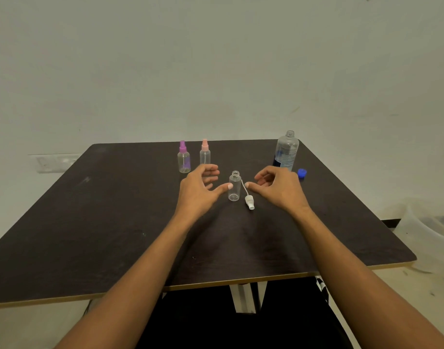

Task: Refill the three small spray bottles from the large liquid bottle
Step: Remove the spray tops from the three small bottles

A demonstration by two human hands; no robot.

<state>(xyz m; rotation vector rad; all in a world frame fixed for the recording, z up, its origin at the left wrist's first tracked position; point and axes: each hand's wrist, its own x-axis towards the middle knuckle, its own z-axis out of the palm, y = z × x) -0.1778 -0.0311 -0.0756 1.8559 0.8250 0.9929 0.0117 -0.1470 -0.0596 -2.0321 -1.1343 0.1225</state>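
Note:
A small clear spray bottle [234,185] stands uncapped at the middle of the dark table [90,235]. Its white spray head [248,197] lies on the table just right of it. My left hand [199,188] hovers left of this bottle, fingers loosely spread, its thumb tip at the bottle's side. My right hand [276,187] hovers to the right, holding nothing, its thumb tip near the spray head's tube. A purple-capped bottle [183,157] and a pink-capped bottle [205,152] stand behind. The large clear bottle [286,150] stands uncapped at the back right, its blue cap [302,173] beside it.
The table's far edge runs close to a pale wall. A translucent plastic tub [427,233] sits on the floor to the right of the table. A white table leg [243,298] shows under the near edge.

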